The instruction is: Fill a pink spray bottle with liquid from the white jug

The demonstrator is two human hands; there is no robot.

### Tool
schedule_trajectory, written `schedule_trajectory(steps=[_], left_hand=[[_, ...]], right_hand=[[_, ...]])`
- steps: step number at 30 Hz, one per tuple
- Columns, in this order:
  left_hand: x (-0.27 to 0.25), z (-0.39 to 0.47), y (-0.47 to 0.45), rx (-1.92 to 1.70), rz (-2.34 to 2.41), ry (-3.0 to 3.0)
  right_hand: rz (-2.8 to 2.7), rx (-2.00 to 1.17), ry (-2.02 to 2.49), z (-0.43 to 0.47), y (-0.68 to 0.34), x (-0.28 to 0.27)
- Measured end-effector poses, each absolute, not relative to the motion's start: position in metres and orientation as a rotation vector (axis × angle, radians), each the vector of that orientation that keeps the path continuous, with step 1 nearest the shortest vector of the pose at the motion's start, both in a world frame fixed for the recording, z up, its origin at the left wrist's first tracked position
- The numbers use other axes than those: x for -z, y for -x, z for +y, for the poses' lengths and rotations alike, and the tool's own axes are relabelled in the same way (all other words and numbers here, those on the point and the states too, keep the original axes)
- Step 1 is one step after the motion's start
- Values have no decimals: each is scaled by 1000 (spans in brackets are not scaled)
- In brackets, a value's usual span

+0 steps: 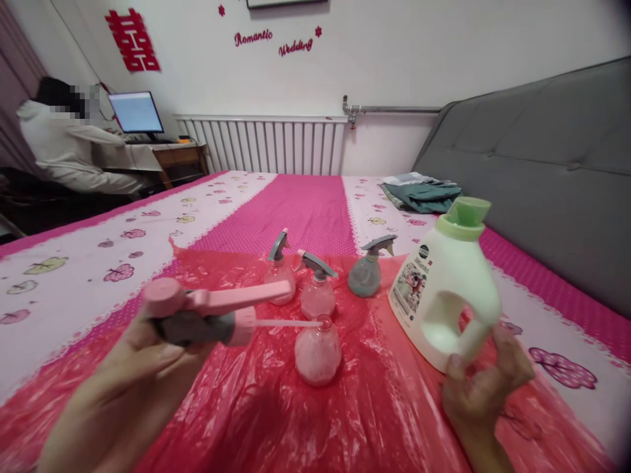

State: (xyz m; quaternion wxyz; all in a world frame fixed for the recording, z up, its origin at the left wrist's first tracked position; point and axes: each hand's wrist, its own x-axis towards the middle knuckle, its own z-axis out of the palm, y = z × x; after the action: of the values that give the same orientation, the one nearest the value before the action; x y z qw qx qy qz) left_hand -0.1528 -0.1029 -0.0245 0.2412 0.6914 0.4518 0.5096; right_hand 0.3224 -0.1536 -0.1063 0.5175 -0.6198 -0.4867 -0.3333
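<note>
In my left hand [162,361] is a pink and grey spray nozzle [197,315], held sideways at the left. Its thin pink dip tube [288,322] points right, and its tip overlaps the mouth of an open round spray bottle [318,358]; I cannot tell whether it is inside. My right hand [486,381] grips the lower back corner of a pale green detergent jug [480,282], thumb in front and fingers behind. The jug stands slightly tilted, a green cap [468,210] on top. Behind the open bottle stand two pink spray bottles [318,299] and a grey-blue spray bottle [365,276], all with heads on.
Red plastic sheeting [236,407] covers the near part of a pink patterned bed [300,210]. Folded clothes [424,194] lie by the grey headboard [542,157]. At the far left a person [59,144] sits at a desk with a monitor [135,113].
</note>
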Motion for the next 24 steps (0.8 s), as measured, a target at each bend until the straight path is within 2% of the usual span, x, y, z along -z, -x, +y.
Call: schedule_trajectory(steps=[2, 5, 14, 24], left_hand=[[-41, -80, 87, -1358, 1088, -1566], [-79, -69, 34, -1343, 951, -1392], [-90, -87, 23, -1377, 715, -883], [-88, -79, 27, -1335, 802, -1010]], right_hand=[[-1158, 772, 1493, -153, -323, 106], [-1137, 740, 1492, -152, -325, 108], [-1130, 783, 1389, -147, -327, 110], [-1133, 900, 1330, -149, -330, 108]])
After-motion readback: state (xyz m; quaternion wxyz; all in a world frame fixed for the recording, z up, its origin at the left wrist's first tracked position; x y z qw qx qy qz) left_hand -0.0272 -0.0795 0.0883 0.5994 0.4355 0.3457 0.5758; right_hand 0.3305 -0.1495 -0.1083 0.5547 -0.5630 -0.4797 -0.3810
